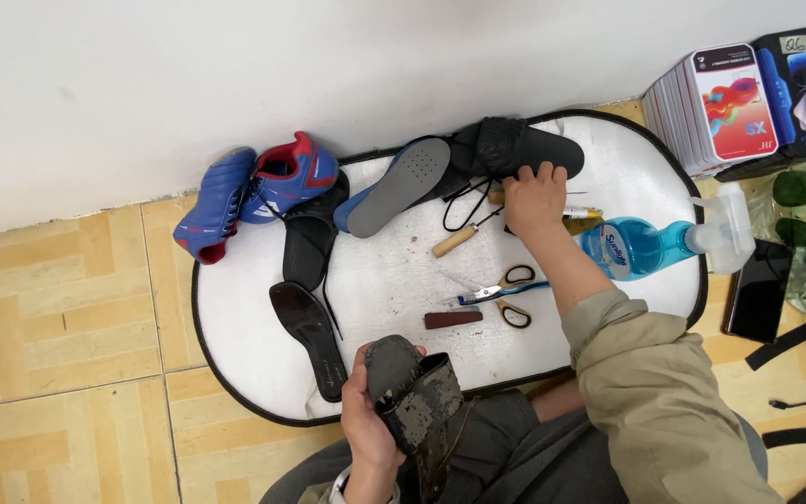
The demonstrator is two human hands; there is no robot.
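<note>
Left hand (366, 425) grips a worn shoe (414, 397); right hand (534, 198) touches a tube (578, 214).

Oval mat (608, 159) on tiled floor (58, 317), against wall (235, 65). Football boots (254, 191) at mat's far left; insoles (310, 336) just right of them. Scissors (501, 294) mid-mat, awl (454, 241) behind. Spray bottle (650, 245) right; boxes (748, 98) beyond, off mat.

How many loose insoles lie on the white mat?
2. A grey insole leans on the shoes near the wall; a dark insole lies flat at the mat's front left, near the left hand. Others may be hidden under the shoes.
</note>
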